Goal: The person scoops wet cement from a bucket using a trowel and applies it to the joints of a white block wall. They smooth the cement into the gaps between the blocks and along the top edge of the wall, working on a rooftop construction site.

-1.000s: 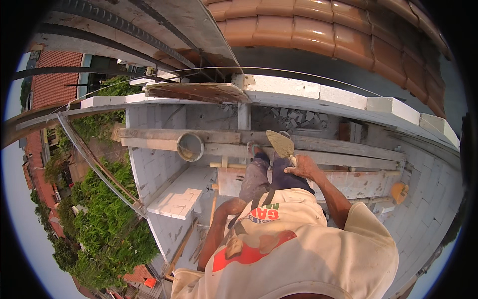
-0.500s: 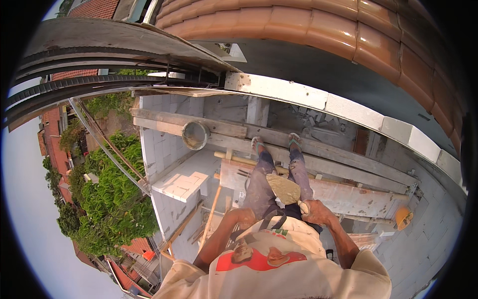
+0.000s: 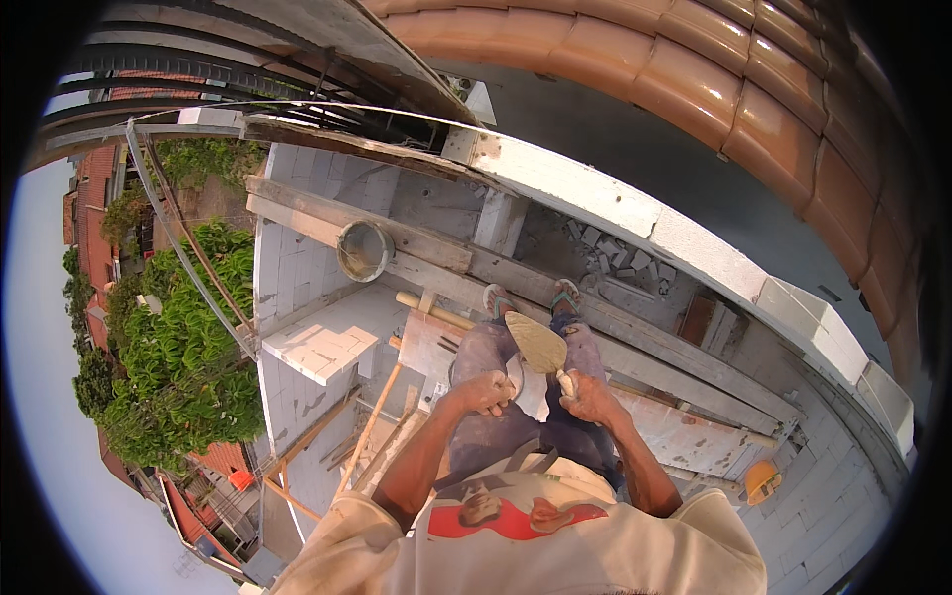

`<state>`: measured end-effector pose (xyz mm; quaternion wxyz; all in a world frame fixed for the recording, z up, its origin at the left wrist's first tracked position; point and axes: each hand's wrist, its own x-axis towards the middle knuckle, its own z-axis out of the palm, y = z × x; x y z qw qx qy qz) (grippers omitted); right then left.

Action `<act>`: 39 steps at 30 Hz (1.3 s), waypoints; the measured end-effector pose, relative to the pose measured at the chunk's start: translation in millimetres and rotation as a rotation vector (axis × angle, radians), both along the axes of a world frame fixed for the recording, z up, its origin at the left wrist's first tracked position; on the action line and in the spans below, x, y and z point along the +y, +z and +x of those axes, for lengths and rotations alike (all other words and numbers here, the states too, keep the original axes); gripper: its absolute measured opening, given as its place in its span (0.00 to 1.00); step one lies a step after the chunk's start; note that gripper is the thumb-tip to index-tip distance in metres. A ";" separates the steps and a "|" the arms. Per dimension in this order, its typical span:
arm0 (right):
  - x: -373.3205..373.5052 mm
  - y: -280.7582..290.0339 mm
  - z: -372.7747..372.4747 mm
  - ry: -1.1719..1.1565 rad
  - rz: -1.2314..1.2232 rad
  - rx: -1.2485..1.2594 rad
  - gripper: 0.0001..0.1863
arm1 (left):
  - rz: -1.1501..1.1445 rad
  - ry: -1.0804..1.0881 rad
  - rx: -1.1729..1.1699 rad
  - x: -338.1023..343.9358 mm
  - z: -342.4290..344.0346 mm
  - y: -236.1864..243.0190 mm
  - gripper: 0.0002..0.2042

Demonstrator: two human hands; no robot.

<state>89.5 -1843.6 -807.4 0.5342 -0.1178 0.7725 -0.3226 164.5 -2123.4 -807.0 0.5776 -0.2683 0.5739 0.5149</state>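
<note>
I stand in sandals on a wooden plank (image 3: 635, 332) high on a scaffold, looking down past my shirt and grey trousers. My right hand (image 3: 592, 398) grips the handle of a trowel (image 3: 536, 343), whose mortar-smeared blade points up and away over my thighs. My left hand (image 3: 484, 391) is closed in a fist just left of it, at my left thigh; I cannot make out anything inside it. The two hands are about a hand's width apart.
A round metal bucket (image 3: 364, 250) sits on the plank to my left. A white block wall (image 3: 570, 186) runs ahead under orange roof tiles (image 3: 694, 84). Below lie a white block slab (image 3: 322, 343), a wooden handle (image 3: 432, 310), timber props and rubble. Greenery (image 3: 169, 367) lies far below left.
My right hand has drawn the trowel back from out in front to close before my waist. My left hand has come up into a fist beside it. The view has tilted.
</note>
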 end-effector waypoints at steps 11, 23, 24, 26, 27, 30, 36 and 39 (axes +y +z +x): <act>-133.1 -245.0 -121.5 0.425 0.210 0.253 0.27 | -0.675 -0.101 0.341 -88.5 -124.0 -213.5 0.14; -259.9 -362.0 -152.7 1.125 0.165 0.463 0.17 | -0.735 -0.468 0.632 -175.0 -193.3 -328.1 0.20; -265.8 -364.5 -151.6 1.108 0.154 0.502 0.17 | -0.742 -0.404 0.707 -180.9 -194.3 -328.9 0.20; -277.6 -368.6 -150.5 1.070 0.128 0.582 0.16 | -0.751 -0.281 0.857 -197.8 -196.5 -331.0 0.20; -283.3 -370.9 -151.1 1.074 0.130 0.613 0.16 | -0.798 -0.258 0.911 -203.4 -198.6 -334.8 0.20; -287.6 -380.3 -159.9 1.079 0.154 0.697 0.15 | -0.876 -0.261 1.017 -207.7 -210.3 -342.7 0.20; -272.0 -412.1 -174.6 1.076 0.174 0.806 0.15 | -0.702 -0.487 0.866 -192.2 -235.4 -352.5 0.22; -270.7 -416.9 -174.8 1.130 0.152 0.753 0.16 | -0.658 -0.489 0.803 -190.9 -245.6 -369.2 0.25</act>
